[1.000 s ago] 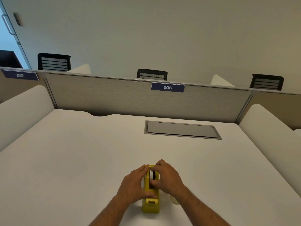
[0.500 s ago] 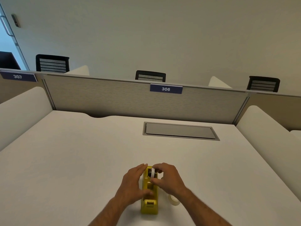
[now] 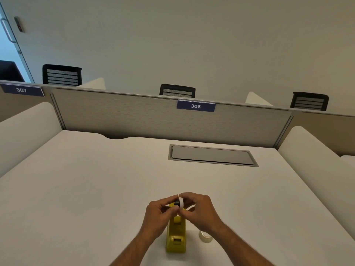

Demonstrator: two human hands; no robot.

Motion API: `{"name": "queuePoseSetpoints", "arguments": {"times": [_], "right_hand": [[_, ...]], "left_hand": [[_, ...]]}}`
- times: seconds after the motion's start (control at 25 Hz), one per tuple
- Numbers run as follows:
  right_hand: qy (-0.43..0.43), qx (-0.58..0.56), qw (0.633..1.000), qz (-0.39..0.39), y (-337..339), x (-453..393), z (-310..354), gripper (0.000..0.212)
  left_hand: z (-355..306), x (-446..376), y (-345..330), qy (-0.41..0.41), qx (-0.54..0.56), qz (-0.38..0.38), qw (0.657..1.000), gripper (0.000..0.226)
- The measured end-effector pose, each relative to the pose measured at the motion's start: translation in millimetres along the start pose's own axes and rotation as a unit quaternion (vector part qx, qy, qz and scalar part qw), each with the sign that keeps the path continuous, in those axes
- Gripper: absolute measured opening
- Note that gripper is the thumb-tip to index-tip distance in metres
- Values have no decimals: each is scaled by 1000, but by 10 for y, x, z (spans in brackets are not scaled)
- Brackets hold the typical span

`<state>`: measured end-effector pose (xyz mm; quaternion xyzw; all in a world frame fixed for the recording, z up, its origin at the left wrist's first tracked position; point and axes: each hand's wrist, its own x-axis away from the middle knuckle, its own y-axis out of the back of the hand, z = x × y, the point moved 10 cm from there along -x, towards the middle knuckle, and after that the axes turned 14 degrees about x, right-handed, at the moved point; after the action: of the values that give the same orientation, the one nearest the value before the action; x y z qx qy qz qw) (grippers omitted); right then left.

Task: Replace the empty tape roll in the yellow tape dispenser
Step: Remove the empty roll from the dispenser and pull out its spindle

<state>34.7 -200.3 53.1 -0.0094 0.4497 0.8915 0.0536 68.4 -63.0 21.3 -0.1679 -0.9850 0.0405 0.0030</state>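
Note:
The yellow tape dispenser (image 3: 176, 237) stands on the white desk (image 3: 92, 189), its cutter end toward me. Just above its far end I hold a white empty tape roll (image 3: 181, 202) with a dark hub (image 3: 176, 203) in it. My left hand (image 3: 160, 214) pinches the hub side and my right hand (image 3: 197, 210) pinches the white ring. A clear new roll of tape (image 3: 205, 236) lies flat on the desk just right of the dispenser, near my right wrist.
A grey recessed cable hatch (image 3: 212, 155) sits in the desk beyond the hands. A fabric partition (image 3: 134, 116) with a "306" label closes the far edge. White rounded side panels (image 3: 315, 160) flank the desk. Black chair backs (image 3: 177, 91) show behind the partition.
Both hands rose from the dispenser's sides. The white empty roll with its hub came up out of the dispenser and now sits between my fingertips above it.

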Motion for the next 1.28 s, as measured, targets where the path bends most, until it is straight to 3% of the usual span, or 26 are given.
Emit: {"name": "queuePoseSetpoints", "arguments": {"times": [0.24,0.48,0.76,0.92,1.08,1.28], "right_hand": [[-36,-94,995,20,52,-16,-119,46],[-61,-219,974,22,82,-26,-166,23],[-95,-216,972,-13,113,-15,-301,33],[-88,-209,974,-19,138,-5,-304,30],[-83,-199,976,-36,178,3,-317,34],[-75,-182,978,-64,204,12,-328,25]], "left_hand": [[27,17,-52,39,70,-5,997,32],[52,-15,-113,74,127,-22,989,27],[-76,0,-224,46,97,-9,994,23],[-106,-9,-283,26,33,5,999,33],[-93,-13,-318,35,22,12,999,34],[-124,-5,-356,41,11,25,999,44]]}}
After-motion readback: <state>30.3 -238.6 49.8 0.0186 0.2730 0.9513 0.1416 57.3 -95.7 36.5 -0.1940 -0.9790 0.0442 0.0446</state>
